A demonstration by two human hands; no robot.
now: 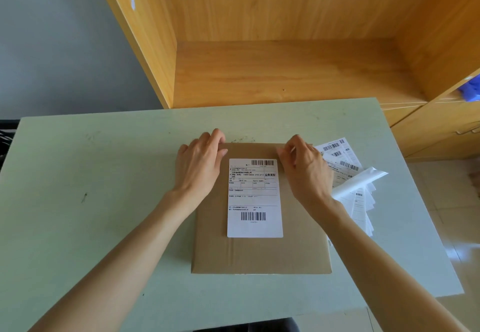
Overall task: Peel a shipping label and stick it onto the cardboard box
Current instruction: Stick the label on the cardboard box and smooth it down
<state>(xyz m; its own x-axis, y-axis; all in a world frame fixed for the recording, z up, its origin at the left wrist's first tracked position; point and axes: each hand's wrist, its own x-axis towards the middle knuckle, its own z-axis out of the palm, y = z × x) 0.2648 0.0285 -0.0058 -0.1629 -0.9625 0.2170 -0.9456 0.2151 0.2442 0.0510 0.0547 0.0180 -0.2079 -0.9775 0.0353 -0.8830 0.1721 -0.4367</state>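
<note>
Cardboard box (pixel 259 253) lies flat on the pale green desk (pixel 91 176), slightly right of its middle, with the near edge facing the person. A white shipping label (pixel 254 199) sits flat on the box's top face, in its far half, printed with one barcode at the far end and another at the near end; its edges look flush with the cardboard.

The left hand (pixel 198 165) rests at the box's far-left corner, palm down, fingers loosely curled over the far edge and the thumb lying on the top face just beside the label's far-left corner. The right hand (pixel 305 165) sits at the far-right corner, fingers bent and drawn together over the edge; whether it pinches anything cannot be told. Neither hand covers the label.

Right of the box, touching or just beside it, lies a fanned stack of spare labels (pixel 342 155), and over it a curled, glossy backing sheet (pixel 361 181). Beyond the desk stands a wooden shelf unit (pixel 285 72).
</note>
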